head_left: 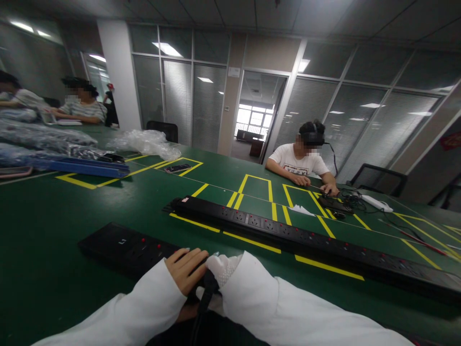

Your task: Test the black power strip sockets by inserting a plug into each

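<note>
The left hand [187, 269] lies across the near power strip [124, 245], fingers extended and close together; its grip underneath cannot be told. The gloved right hand [224, 269] pinches a black plug [211, 282] with a cable [203, 305] at the strip's near end. Good handling here likely means bracing the strip firmly, keeping the plug square to it and pressing evenly, without bending the cable. The strip, on the near side of the green tabletop [46, 240], is long, black and box-like, marked "L1", with small red parts along its top. A longer black strip [262, 223] lies beyond it.
</note>
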{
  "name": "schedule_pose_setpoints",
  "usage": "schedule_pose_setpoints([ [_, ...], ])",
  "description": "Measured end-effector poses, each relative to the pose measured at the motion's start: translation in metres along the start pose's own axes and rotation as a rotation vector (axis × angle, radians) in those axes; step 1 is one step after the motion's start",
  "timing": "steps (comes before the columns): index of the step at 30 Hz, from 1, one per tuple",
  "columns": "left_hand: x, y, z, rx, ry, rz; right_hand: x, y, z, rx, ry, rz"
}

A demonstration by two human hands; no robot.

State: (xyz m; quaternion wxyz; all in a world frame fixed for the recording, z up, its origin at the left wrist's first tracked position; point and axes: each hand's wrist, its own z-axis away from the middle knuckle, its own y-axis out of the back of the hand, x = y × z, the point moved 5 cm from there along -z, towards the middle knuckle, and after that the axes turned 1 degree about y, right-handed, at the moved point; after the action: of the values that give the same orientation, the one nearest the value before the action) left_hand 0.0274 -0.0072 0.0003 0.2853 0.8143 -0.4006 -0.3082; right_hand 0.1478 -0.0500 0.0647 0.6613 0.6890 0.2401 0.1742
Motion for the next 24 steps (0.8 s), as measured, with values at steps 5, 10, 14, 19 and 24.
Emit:
schedule_pose_setpoints([
  [5,0.0004,-0.0022,0.0012,-0.016,-0.002,0.019,-0.0023,0.0038,-0.0003,-0.001,-0.010,0.011],
  [10,-0.0010,0.0010,0.0005,-0.011,-0.005,0.027,-0.0024,0.0033,0.0007,0.008,-0.013,0.019],
  [14,-0.0020,0.0005,0.0005,-0.038,-0.013,0.068,-0.0013,0.0020,0.0025,0.015,-0.019,0.024],
  [19,-0.0010,-0.0005,0.0002,0.055,-0.021,0.012,-0.0045,0.0031,0.0035,0.019,-0.014,0.042],
  [24,0.0004,-0.0003,-0.0009,0.096,-0.005,0.022,-0.0061,0.0035,0.0043,0.027,-0.008,0.048],
])
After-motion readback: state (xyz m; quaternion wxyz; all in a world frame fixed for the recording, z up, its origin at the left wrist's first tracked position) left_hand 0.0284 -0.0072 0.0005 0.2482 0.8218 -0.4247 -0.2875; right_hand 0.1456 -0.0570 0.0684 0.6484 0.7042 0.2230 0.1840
